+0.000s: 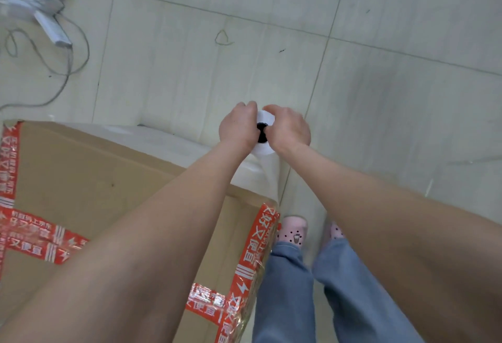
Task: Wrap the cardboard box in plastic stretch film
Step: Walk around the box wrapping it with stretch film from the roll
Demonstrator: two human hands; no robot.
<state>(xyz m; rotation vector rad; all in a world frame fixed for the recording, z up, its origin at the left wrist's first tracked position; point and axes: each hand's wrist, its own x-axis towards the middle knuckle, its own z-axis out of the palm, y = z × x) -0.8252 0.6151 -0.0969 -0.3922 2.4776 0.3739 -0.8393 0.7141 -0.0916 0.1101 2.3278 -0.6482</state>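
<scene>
Two bare forearms filling the foreground, reaching out and down past the box's far right corner. Left hand (239,125) and right hand (288,130) both grasping the stretch film roll (262,132), held upright, fingers curling over its top end on either side of the dark core hole.

Cardboard box (89,179) sitting on the tiled floor (380,98), lower left of view, just beside the feet in pink perforated shoes (292,230) and blue jeans (288,293).

Progress, judging from this view only: wrapping under way, not finished. Film sheet (173,139) running taut from the roll along the box's far side, and glossy wrinkling showing at the near right edge over the tape, so at least one side layer likely on. Top face looking like bare cardboard, no sheen visible there. Hidden sides impossible to check. Likely remaining: more laps around, then cutting or tearing the film off and pressing the tail down.

Writing: red packing tape (35,239) crossing the top and running down the right edge, printed in white Chinese characters with lightning-bolt marks; "又好又便宜" partly readable, the rest blurred. No brand readable on the roll or box.

White power strip with grey cables (54,30) lying far left on the floor, well apart from the work.
</scene>
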